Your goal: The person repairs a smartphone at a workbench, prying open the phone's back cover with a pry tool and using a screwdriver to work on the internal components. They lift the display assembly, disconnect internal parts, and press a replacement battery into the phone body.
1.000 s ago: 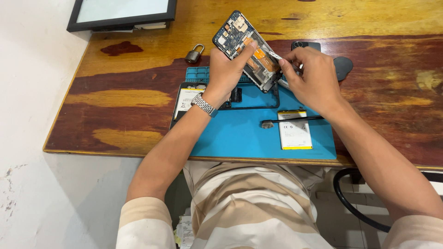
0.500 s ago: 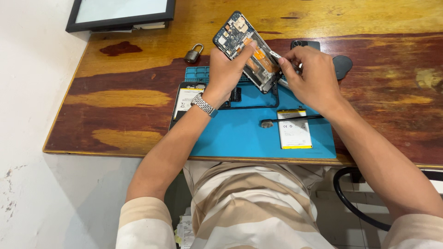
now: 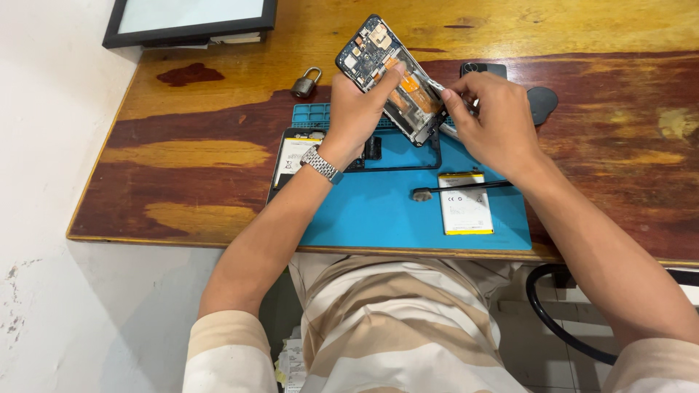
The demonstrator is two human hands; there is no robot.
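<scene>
Two flat battery packs lie on the blue mat [image 3: 378, 218]: a white-and-yellow battery [image 3: 464, 203] nearest, a second battery [image 3: 291, 160] at left. Above the mat, the left hand [image 3: 357, 116] grips an opened phone [image 3: 389, 76], tilted, circuit board and orange strip exposed. The right hand [image 3: 491, 120] pinches what may be tweezers [image 3: 440, 87] against it. Farther off on the worn wooden table [image 3: 182, 153] sit a padlock [image 3: 306, 84] and a black-framed panel [image 3: 189, 18].
</scene>
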